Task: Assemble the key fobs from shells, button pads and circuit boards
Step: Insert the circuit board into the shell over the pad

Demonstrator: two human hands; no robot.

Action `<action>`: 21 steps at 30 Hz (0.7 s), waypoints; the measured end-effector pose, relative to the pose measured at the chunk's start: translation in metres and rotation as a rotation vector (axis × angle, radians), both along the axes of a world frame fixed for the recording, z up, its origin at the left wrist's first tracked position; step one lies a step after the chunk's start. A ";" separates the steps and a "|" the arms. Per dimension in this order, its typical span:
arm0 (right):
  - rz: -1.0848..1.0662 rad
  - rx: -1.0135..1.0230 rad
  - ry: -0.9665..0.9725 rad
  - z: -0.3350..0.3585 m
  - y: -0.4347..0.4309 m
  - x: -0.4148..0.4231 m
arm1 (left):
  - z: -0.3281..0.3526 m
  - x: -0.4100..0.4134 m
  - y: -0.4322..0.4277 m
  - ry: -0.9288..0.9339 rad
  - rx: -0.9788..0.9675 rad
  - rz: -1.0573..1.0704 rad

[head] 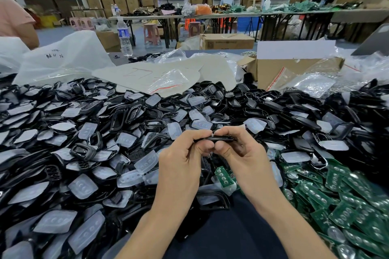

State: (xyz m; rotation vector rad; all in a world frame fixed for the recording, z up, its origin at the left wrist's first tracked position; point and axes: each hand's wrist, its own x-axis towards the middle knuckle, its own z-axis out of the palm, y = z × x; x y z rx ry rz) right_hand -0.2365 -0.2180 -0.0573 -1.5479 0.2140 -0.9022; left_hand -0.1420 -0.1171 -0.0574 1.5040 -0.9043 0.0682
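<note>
Far left of the fingers, back of the table: white plastic bag with handwriting on it, slumped over the heap.

Left of the fingers, near and wide: deep heap of black shells mixed with translucent button pads, lying at all angles, many touching or overlapping. The heap runs on behind the fingers to the far side of the table.

Beyond the heap, up and left of the fingers: clear water bottle, upright, blue label.

Left hand: fingers curled, index finger on top and thumb underneath, pinching the left end of a black key fob. Remaining fingers are tucked under; how they lie cannot be told.

Key fob: held edge-on and level between the two hands, above the heap and touching nothing else. Whether its halves are fully closed cannot be told.

Right hand: same grip mirrored, index finger over and thumb under, pinching the fob's right end. The two thumbs sit side by side, nearly touching.

Just below the right fingers: one green board lying on the pads.

Right of the fingers and nearer: spread of green circuit boards, overlapping, metal domes facing up.

Up and right of the fingers, behind the heap: open cardboard box, clear zip bags spilling beside it.
</note>
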 end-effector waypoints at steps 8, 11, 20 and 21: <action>-0.014 0.026 -0.009 0.001 0.002 0.000 | 0.001 -0.002 -0.001 0.043 -0.050 -0.014; -0.031 0.043 -0.024 0.001 0.002 0.001 | 0.001 -0.005 -0.001 0.082 -0.072 -0.039; -0.011 0.193 -0.017 0.001 -0.004 -0.001 | 0.003 -0.001 -0.001 0.147 -0.007 -0.073; 0.017 0.233 -0.027 0.000 -0.005 0.000 | 0.003 -0.001 -0.001 0.128 -0.008 -0.058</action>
